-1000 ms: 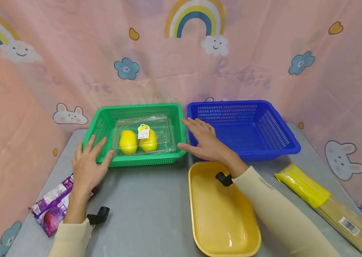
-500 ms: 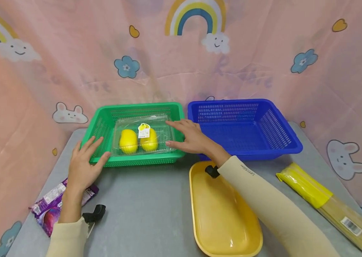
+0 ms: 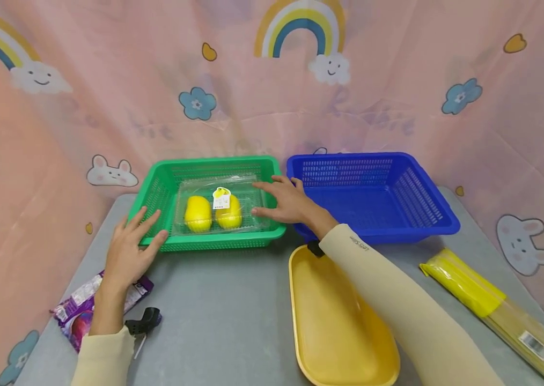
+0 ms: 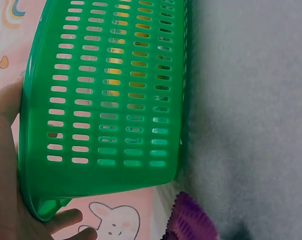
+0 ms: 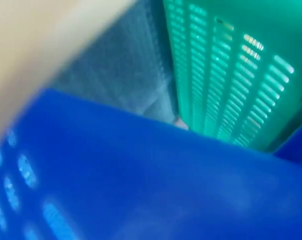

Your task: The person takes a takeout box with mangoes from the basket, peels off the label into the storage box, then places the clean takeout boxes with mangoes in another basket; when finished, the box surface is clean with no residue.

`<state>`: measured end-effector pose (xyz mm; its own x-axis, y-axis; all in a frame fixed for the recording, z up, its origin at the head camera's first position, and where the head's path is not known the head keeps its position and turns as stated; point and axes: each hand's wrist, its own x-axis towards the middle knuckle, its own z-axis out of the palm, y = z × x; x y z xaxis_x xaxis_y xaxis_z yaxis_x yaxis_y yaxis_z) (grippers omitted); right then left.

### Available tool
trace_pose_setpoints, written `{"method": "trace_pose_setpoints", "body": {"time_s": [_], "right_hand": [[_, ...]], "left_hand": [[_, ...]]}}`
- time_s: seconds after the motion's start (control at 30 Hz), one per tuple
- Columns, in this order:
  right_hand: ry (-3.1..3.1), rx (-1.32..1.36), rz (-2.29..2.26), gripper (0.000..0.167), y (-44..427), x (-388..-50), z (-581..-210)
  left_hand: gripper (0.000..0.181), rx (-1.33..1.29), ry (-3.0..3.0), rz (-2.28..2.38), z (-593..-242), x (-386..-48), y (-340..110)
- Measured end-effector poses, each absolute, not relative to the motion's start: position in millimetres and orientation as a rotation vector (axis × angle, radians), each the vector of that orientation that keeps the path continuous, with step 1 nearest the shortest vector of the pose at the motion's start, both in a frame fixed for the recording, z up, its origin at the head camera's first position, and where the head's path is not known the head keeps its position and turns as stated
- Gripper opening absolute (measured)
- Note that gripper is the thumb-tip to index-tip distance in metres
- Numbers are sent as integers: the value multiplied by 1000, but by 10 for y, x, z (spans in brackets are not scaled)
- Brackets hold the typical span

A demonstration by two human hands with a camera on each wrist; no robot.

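Observation:
In the head view, my left hand (image 3: pixel 129 249) lies at the near left corner of the green basket (image 3: pixel 223 244), fingers spread over its rim. The left wrist view shows the thumb by the long side and fingertips beyond the corner. A clear plastic fruit box (image 3: pixel 255 206) sits inside with two yellow, mango-like fruits (image 3: pixel 198 214) and a white label (image 3: pixel 221 199). My right hand (image 3: pixel 288 201) reaches over the basket's right end, index finger and thumb apart beside the box's right edge. Whether they touch it cannot be told; the right wrist view shows mostly basket walls.
A blue basket (image 3: pixel 380 236) stands close on the right. In front of it is a yellow tray (image 3: pixel 330 321), partly under my right arm. A yellow-ended long packet (image 3: pixel 489 305) lies at the right; a purple packet (image 3: pixel 79 305) lies partly behind my left forearm.
My right hand has moved left from the gap between the baskets to over the green basket's right end. My left hand stays at the left corner; the box has not visibly moved.

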<state>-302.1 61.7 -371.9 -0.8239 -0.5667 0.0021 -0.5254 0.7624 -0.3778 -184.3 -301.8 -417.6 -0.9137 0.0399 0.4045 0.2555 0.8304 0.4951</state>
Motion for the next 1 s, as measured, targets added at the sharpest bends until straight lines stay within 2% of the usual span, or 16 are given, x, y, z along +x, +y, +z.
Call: {"method": "trace_pose_setpoints", "body": {"time_s": [0.43, 1.0], "right_hand": [[2855, -893, -329, 73, 545, -3130, -3804], [2817, -894, -816, 60, 451, -3188, -3794]], "left_hand": [[57, -175, -2663, -816, -4229, -1848, -2964], [57, -157, -2660, -817, -4196, -1868, -3015]]}}
